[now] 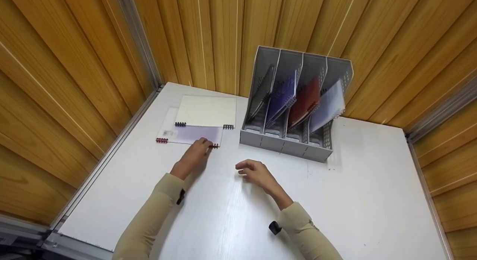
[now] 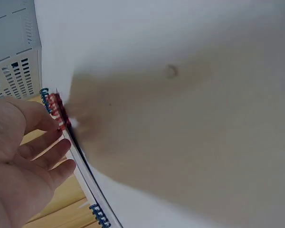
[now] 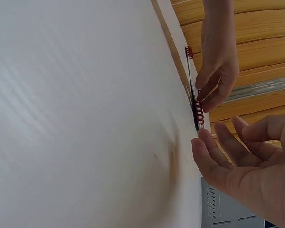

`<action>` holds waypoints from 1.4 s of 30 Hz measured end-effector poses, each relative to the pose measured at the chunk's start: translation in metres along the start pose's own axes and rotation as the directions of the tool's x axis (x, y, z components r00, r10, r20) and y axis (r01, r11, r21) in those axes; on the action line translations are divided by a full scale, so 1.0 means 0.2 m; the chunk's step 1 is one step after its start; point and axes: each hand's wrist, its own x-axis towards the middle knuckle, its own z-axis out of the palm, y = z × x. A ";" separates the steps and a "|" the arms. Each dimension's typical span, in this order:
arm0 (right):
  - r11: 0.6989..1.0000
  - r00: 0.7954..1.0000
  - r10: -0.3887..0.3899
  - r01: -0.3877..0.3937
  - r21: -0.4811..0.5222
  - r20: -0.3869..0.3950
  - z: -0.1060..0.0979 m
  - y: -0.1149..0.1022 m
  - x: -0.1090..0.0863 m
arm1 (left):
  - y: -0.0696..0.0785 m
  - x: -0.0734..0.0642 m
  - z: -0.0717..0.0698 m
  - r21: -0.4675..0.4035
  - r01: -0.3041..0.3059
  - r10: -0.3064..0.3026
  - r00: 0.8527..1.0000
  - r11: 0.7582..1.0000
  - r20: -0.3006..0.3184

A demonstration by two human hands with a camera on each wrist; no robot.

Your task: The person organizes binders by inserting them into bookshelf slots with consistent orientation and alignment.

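Observation:
At the near right corner of a spiral notebook with a clear cover and red coils [image 1: 179,136], my left hand [image 1: 193,155] pinches the edge beside the coil. The left wrist view shows my thumb and fingertips at its red coil [image 2: 59,109]. Overlapping this notebook from behind is a cream-covered notebook [image 1: 207,110] with dark coils. My right hand [image 1: 259,176] hovers over the table to the right, fingers loosely bent and holding nothing. In the right wrist view its fingertips [image 3: 198,143] are near the red-coiled notebook's end.
A grey file rack [image 1: 287,147] with several slots stands at the back right. Leaning in it are a dark notebook [image 1: 262,94], a blue one [image 1: 282,97], a red one [image 1: 305,101] and a pale one [image 1: 328,106]. Wooden panels [image 1: 208,36] wall the white table [image 1: 372,185].

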 end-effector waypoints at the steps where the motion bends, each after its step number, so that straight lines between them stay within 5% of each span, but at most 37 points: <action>1: 1.000 1.000 0.000 0.000 0.003 0.000 0.00 0.00 0.00 | 0.00 0.00 0.00 0.006 -0.030 0.030 1.000 1.000 -0.001; 5: 1.000 1.000 -0.011 0.011 0.025 0.009 0.01 0.00 0.01 | -0.04 -0.02 -0.02 0.014 -0.050 0.050 0.999 0.999 -0.011; 11: 0.999 1.000 -0.013 0.013 0.047 0.006 0.03 0.00 0.02 | -0.17 0.00 -0.09 0.010 0.119 -0.119 0.992 0.993 -0.044; 16: 0.998 1.000 0.012 -0.012 0.057 0.005 0.04 0.00 0.03 | -0.26 0.08 -0.14 0.089 0.205 -0.201 0.978 0.975 -0.050; 25: 0.999 1.000 -0.006 0.005 0.047 0.017 0.08 -0.03 0.09 | -0.32 0.10 -0.14 0.281 0.185 -0.179 0.983 0.942 -0.047; 33: 0.996 0.999 0.043 -0.044 0.078 0.023 0.11 -0.04 0.12 | -0.34 0.08 -0.12 0.280 0.180 -0.175 0.984 0.943 -0.045; 37: 0.994 0.998 0.063 -0.063 0.089 0.002 0.11 -0.03 0.13 | -0.32 0.13 -0.10 0.333 0.185 -0.185 0.982 0.925 -0.034; 42: 0.991 0.996 0.085 -0.085 0.101 -0.001 0.13 -0.01 0.15 | -0.31 0.17 -0.08 0.389 0.186 -0.163 0.982 0.902 -0.092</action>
